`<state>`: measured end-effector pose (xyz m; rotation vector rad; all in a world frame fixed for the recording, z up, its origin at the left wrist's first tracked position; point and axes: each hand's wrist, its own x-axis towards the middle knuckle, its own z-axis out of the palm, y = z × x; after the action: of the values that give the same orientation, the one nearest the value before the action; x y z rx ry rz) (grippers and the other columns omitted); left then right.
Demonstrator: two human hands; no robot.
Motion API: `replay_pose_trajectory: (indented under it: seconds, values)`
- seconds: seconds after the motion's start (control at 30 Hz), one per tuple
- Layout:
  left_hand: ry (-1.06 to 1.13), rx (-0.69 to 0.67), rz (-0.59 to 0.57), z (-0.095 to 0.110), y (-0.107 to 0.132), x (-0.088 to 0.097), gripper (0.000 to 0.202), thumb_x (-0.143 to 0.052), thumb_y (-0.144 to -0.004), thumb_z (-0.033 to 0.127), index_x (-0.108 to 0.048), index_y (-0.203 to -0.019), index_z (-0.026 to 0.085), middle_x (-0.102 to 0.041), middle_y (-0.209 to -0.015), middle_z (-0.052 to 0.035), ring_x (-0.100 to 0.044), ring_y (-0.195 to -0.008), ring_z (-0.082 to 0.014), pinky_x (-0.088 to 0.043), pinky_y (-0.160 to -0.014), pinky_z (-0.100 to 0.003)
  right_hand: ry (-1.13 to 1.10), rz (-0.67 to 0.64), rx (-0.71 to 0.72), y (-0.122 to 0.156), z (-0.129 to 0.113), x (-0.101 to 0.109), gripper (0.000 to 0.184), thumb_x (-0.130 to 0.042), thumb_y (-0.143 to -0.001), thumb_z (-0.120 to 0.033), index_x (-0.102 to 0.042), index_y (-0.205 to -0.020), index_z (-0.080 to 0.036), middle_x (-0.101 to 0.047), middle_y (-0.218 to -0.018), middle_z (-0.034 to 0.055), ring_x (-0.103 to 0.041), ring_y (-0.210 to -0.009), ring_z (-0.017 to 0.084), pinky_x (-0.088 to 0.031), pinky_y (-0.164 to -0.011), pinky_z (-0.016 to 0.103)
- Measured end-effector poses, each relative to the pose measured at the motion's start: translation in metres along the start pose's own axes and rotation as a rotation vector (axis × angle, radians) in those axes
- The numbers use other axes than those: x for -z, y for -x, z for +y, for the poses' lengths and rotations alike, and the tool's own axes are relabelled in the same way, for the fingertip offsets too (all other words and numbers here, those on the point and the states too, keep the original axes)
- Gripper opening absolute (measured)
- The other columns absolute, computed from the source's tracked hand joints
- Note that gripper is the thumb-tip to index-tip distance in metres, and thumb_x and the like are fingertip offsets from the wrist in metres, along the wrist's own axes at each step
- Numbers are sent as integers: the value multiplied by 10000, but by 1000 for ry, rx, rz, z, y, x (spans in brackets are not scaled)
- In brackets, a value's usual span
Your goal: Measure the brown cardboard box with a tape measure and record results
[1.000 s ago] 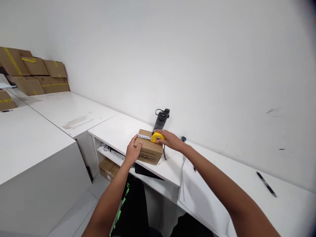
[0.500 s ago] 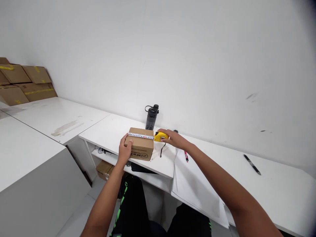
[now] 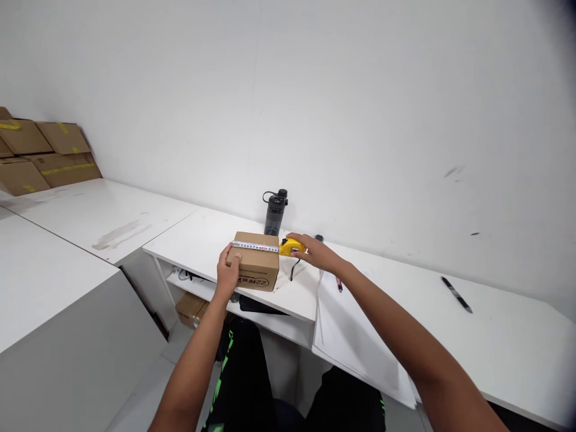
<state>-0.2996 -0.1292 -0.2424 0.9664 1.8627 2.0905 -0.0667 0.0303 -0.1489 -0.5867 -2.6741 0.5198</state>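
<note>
A small cardboard box (image 3: 257, 261) with black print on its front stands on the white desk. Across its top, from the left edge to the right edge, runs the blade of a yellow tape measure (image 3: 291, 246). My right hand (image 3: 317, 253) is closed around the tape's case, just off the box's right side; a dark wrist strap hangs below it. My left hand (image 3: 228, 271) grips the box's left side, thumb on the front and fingertips up at the blade's end.
A dark water bottle (image 3: 275, 213) stands behind the box by the wall. White paper sheets (image 3: 355, 336) overhang the desk's front edge, with a red pen (image 3: 339, 284) on them. A black pen (image 3: 456, 294) lies at right. Cardboard boxes (image 3: 45, 150) are stacked far left.
The view has shifted very slightly. Both hands, the box and the stretched tape keep the same arrangement.
</note>
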Motion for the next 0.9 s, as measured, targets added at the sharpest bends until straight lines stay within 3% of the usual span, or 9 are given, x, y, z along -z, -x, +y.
replay_pose_trajectory:
  seconds: [0.17, 0.4, 0.57, 0.73, 0.9]
  values:
    - [8, 38, -2, 4, 2, 1, 477, -584, -835, 320, -561, -1298, 206, -547, -1356, -75, -491, -1259, -238, -353, -1103, -375, 0, 9, 20, -22, -28, -4, 584, -560, -875, -370, -345, -1413, -299, -488, -1400, 63, -502, -1222, 257, -411, -984, 400]
    - [100, 114, -96, 3, 1, 7, 547, -595, -835, 359, -483, -1359, 248, -497, -1406, -63, -493, -1258, -242, -389, -1064, -372, 9, -18, 114, -88, -86, -53, 553, -566, -874, -369, -378, -1371, -213, -545, -1301, 122, -549, -1134, 266, -420, -939, 383]
    - [147, 135, -137, 2, 2, 9, 684, -613, -834, 355, -333, -1448, 242, -457, -1430, -91, -442, -1309, -233, -383, -1063, -339, -31, 31, 137, -98, -102, -72, 477, -547, -888, -380, -401, -1306, -203, -585, -1205, 112, -594, -999, 237, -450, -844, 349]
    - [126, 160, -77, -1, 1, 3, 648, -615, -831, 370, -368, -1415, 237, -464, -1407, -106, -505, -1242, -241, -415, -1037, -362, 22, 148, 144, -59, -97, -62, 457, -547, -891, -364, -416, -1302, -213, -579, -1212, 112, -553, -1094, 263, -428, -913, 379]
    - [88, 180, -56, 3, -22, -8, 628, -628, -809, 375, -404, -1363, 184, -465, -1377, -139, -504, -1231, -252, -405, -1049, -385, -307, 367, -96, 35, -82, -64, 559, -629, -823, -471, -398, -1283, -252, -559, -1237, 87, -564, -1104, 241, -455, -937, 378]
